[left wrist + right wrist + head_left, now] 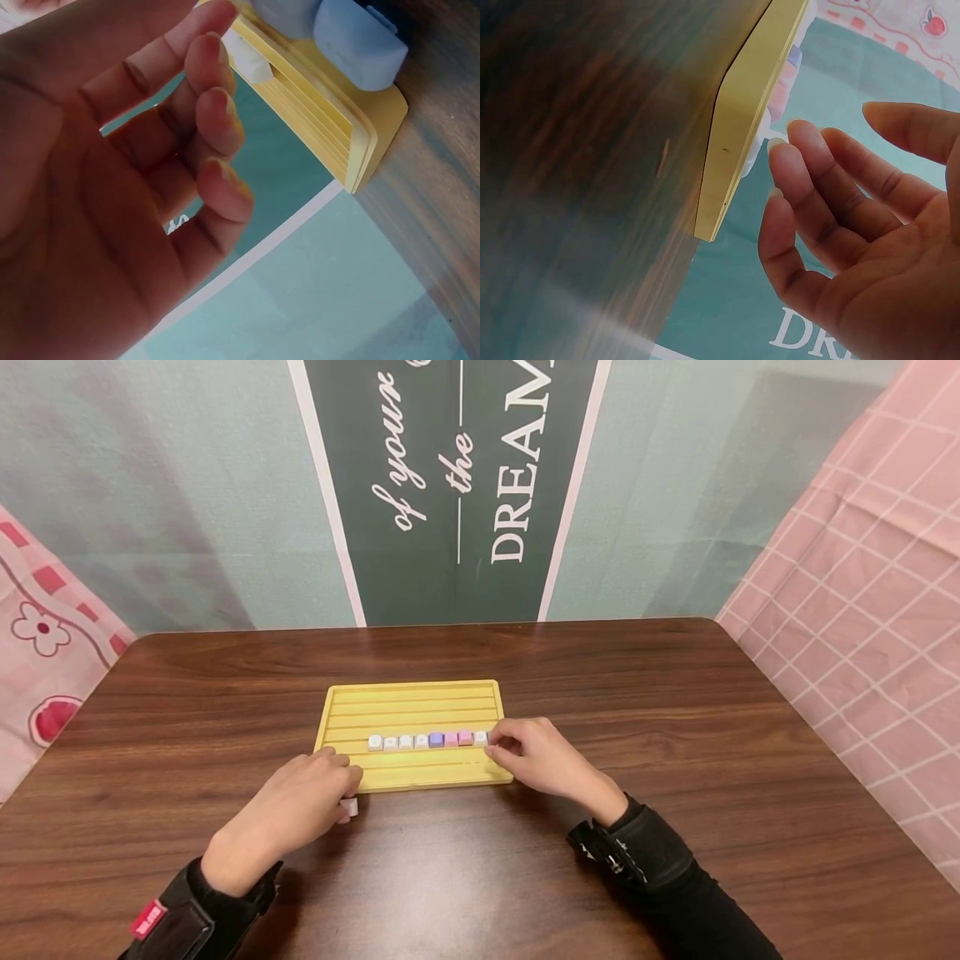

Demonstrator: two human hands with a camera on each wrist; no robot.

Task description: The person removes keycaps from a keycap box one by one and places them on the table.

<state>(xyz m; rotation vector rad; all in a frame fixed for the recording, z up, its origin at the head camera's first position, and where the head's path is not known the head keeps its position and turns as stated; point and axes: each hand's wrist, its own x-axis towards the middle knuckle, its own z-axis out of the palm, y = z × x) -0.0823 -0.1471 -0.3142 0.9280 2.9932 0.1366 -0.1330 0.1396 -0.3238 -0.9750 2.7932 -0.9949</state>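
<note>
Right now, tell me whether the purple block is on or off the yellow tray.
On: the purple block sits within the rim of the yellow tray.

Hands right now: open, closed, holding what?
Left hand: fingers curled beside a white keycap; can't tell if it holds anything.
Right hand: fingertips at right end of keycap row; can't tell if grip is closed.

A dark brown wood-grain desk [675, 718] has rounded far corners and a pale glare near its front. Behind it hangs a blue-green curtain [225, 485] with a dark green panel [450, 585] between white stripes [326, 485]; white lettering [517, 468] runs sideways, reading "of your", "the" and "DREAM". On the right hangs a pink cloth [885, 593] with white grid lines; on the left, a paler patterned cloth [97, 602] shows a flower [41, 628].
</note>
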